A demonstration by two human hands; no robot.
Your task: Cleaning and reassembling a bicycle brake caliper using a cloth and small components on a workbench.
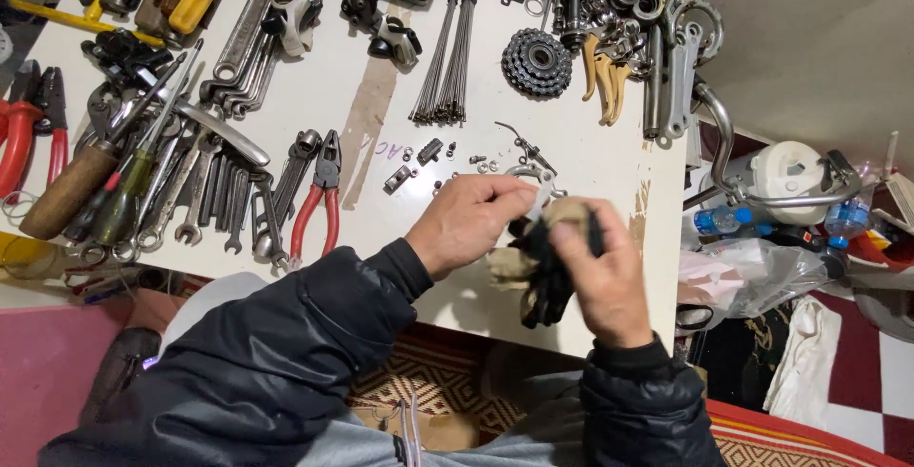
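The left hand (466, 224) is pinching a small silvery metal part (529, 178) between thumb and fingers (509, 202), holding it just above the white worktop (381, 77), and the right hand (595, 277) is pressing a soiled rag (533, 267), tan with black patches, against that part from the near side. The right hand's fingers are curling closed around the rag, thumb on top. Taking the metal part as the landmark, the rag is lying directly toward the person from it and touching it, with the left hand to its left and the right hand below and to its right; both hands are equally close. The part's long axis cannot be told, since the fingers are hiding most of it. Just beyond the part, loose nuts and bolts (447, 158) are lying scattered; further off to the left, red-handled pliers (319, 200) are pointing away from the person.
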